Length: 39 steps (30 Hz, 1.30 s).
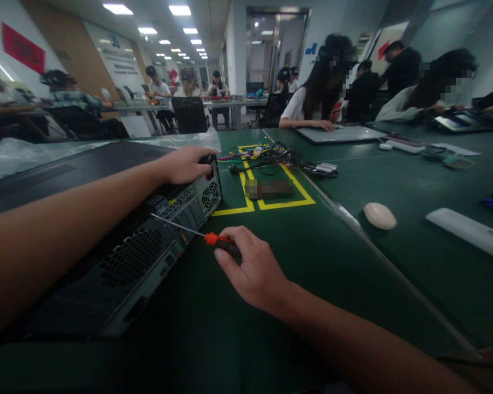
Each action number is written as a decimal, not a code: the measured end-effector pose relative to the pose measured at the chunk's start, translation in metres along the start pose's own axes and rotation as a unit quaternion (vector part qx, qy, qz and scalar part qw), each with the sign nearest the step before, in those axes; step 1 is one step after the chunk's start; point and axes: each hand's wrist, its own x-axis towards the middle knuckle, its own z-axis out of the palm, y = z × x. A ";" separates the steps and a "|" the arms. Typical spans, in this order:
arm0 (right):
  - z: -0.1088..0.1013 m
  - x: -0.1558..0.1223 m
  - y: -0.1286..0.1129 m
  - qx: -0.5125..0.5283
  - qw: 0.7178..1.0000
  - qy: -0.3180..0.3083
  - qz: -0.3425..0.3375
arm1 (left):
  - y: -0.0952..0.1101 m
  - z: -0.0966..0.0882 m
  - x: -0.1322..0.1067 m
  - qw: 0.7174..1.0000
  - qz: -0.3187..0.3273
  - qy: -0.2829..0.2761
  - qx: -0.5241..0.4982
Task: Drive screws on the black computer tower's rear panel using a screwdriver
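Head view: a computer case [139, 257] lies on its side on a dark green counter [312, 273], its rear panel of vents and ports turned toward the viewer's right.

The left hand [187, 164] reaches along the case's top and is closed over the far upper corner, fingers curled down just above the round fan grille.

The right hand [254, 271] rests on the counter just right of the case. It is closed around the black and orange handle of a screwdriver [213, 238]. The thin metal shaft runs up and left from the handle, and its tip lies against the rear panel, about midway along it.

Beyond the case's far end, a rectangle of yellow tape [287, 203] is marked on the counter. A tangle of cables [279, 156] lies across the part of the tape farthest from the case.

A crumpled clear plastic bag [181, 139] sits behind the case, close to the left hand.

Well to the right of the case lies a pale oval object [379, 215], and farther right a long white bar [468, 232]; what they are cannot be told.

Across the counter from the case, other people [312, 104] sit over flat devices, and more sit at tables deeper in the room.
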 end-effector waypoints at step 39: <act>0.003 -0.001 0.005 0.002 1.000 -0.016 -0.001 | -0.001 0.000 0.000 1.000 0.009 -0.003 -0.010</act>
